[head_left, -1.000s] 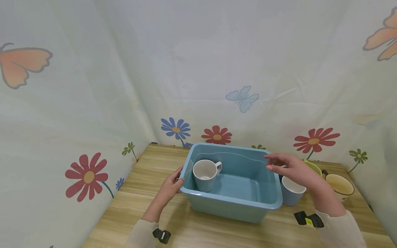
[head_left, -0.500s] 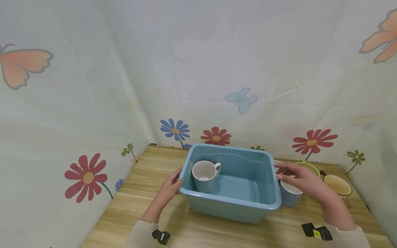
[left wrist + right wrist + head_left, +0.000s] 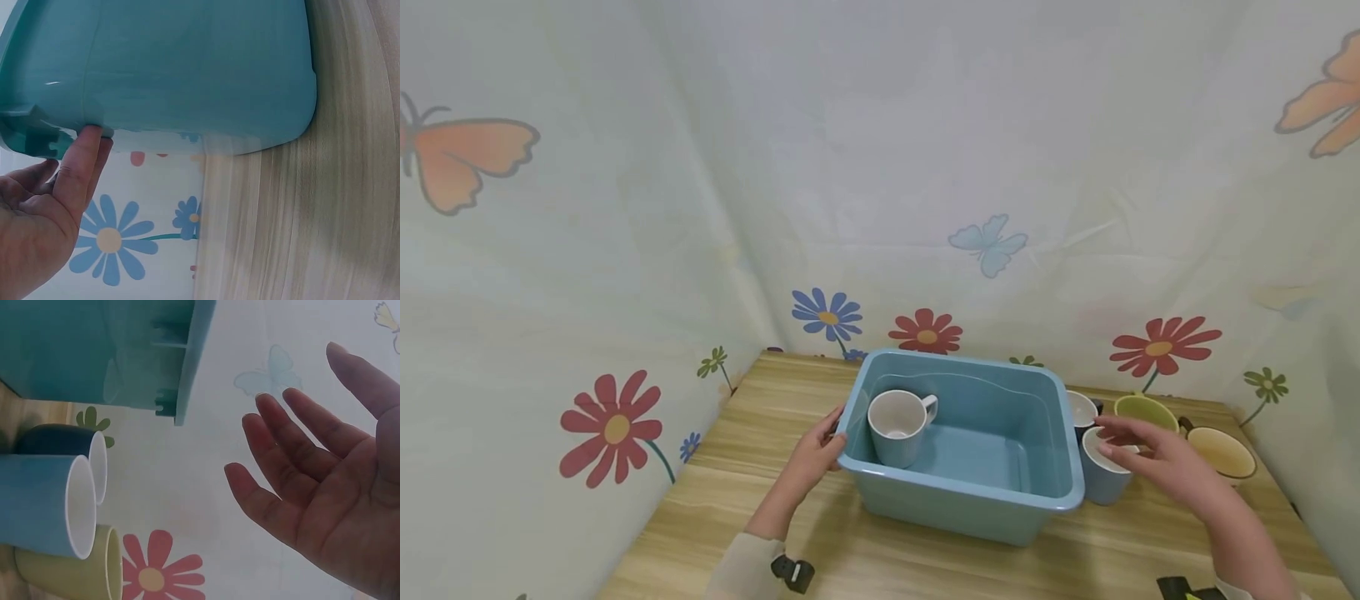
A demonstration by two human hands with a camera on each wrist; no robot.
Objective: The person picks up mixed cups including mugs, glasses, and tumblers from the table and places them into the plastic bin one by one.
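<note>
A blue plastic tub (image 3: pixel 955 492) stands on the wooden table with a ribbed white mug (image 3: pixel 897 429) upright in its left end. My left hand (image 3: pixel 811 450) grips the tub's left rim, the thumb on top; in the left wrist view its fingers (image 3: pixel 78 169) reach under the rim. Over a light blue mug (image 3: pixel 1103 483) to the right of the tub hovers my right hand (image 3: pixel 1157 458). Its fingers are spread and hold nothing, as the right wrist view shows. Behind that mug stands a dark mug with a white inside (image 3: pixel 1081 410).
Farther right are a yellow-green mug (image 3: pixel 1146 410) and a cream mug with a dark rim (image 3: pixel 1222 452), close to the other mugs. A flower-printed curtain (image 3: pixel 880 208) rises behind the wood-grain table (image 3: pixel 767 400) and along both sides.
My right hand has moved from above the tub's right rim to the right and lower, over the light blue mug. The left hand stays on the rim.
</note>
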